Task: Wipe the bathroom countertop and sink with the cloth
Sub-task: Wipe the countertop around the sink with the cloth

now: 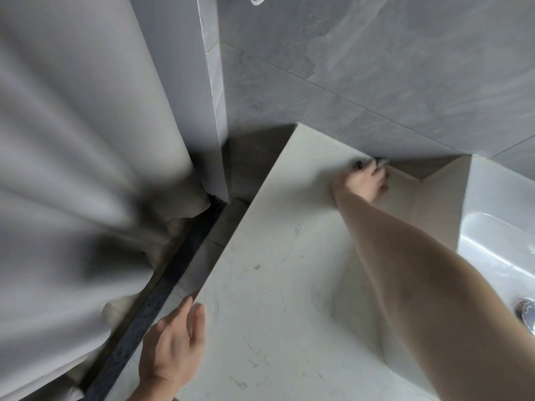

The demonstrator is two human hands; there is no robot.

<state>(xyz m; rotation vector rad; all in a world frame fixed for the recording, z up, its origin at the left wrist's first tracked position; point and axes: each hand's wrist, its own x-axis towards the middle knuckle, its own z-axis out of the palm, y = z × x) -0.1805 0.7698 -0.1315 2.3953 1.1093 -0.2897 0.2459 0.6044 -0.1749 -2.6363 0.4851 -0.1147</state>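
Hanging at far left, a grey curtain (72,169), folds bunched against a dark sill (162,287) on the floor. Resting on the near left edge of the white countertop (275,285): left hand (170,351), fingers straight and together, holding nothing. Reaching across to the far back edge where counter meets grey tiled wall (376,68): right hand (360,182), fingers curled over a small cloth (369,163), mostly hidden, only a dark-and-pale scrap showing past the fingertips, pressed at the wall joint. Sitting at right, a white sink (498,244), with a chrome drain (525,312) near the frame edge.
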